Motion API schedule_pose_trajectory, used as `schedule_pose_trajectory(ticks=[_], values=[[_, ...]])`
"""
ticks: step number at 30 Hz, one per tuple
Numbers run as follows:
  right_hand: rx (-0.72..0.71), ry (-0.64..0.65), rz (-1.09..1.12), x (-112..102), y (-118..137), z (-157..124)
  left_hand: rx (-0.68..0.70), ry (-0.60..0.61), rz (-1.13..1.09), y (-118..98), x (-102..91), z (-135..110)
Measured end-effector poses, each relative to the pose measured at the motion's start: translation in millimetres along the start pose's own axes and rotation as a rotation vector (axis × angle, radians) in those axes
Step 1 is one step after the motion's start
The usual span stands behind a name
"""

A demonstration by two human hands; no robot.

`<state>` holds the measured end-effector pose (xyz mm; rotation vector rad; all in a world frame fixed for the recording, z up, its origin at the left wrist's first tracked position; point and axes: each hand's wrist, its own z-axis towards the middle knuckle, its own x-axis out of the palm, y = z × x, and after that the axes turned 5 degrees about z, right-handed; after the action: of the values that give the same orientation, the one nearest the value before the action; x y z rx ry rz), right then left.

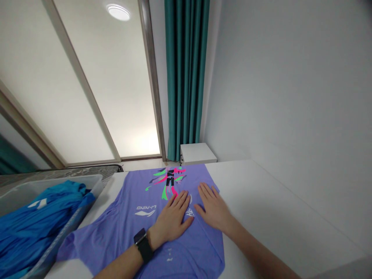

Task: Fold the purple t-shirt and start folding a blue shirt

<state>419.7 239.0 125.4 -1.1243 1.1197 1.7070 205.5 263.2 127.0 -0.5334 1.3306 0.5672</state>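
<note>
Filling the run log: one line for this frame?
left hand: flat on purple T-shirt; right hand: same; T-shirt: spread on white table; blue clothes: in bin

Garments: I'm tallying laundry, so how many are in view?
2 at least. A purple T-shirt lies flat on the white table under the left hand and right hand; a blue garment is bunched in the clear bin at left, which may hide more.

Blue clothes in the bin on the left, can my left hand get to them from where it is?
Probably yes. The left hand lies flat on the purple shirt, and the blue clothes sit in an open-topped bin right beside the shirt, with nothing between them.
</note>
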Motion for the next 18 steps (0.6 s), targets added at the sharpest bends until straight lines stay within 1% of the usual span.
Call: schedule_pose_trajectory(ticks=[3,5,7,9,11,13,16,18], values=[[-0.075,0.082,0.054,2,14,-38,-0.006,-0.004,-0.003,-1,-0.9,0],[-0.084,0.114,0.073,3,19,-59,-0.008,0.004,-0.007,-1,-1.8,0],[-0.079,0.124,0.085,2,20,-71,-0.014,0.012,-0.007,-1,-2.5,0],[-0.079,0.128,0.089,-1,21,-75,-0.015,0.022,-0.001,-1,-2.2,0],[-0.082,0.129,0.086,-4,21,-71,-0.010,0.024,0.006,0,-0.7,0],[-0.060,0.092,0.074,-6,20,-61,-0.004,0.012,0.009,1,1.2,0],[0.012,-0.023,0.027,-10,13,-34,-0.002,-0.004,0.009,3,3.7,0],[0.064,-0.069,-0.024,-12,5,-12,-0.003,-0.011,0.008,3,4.6,0]])
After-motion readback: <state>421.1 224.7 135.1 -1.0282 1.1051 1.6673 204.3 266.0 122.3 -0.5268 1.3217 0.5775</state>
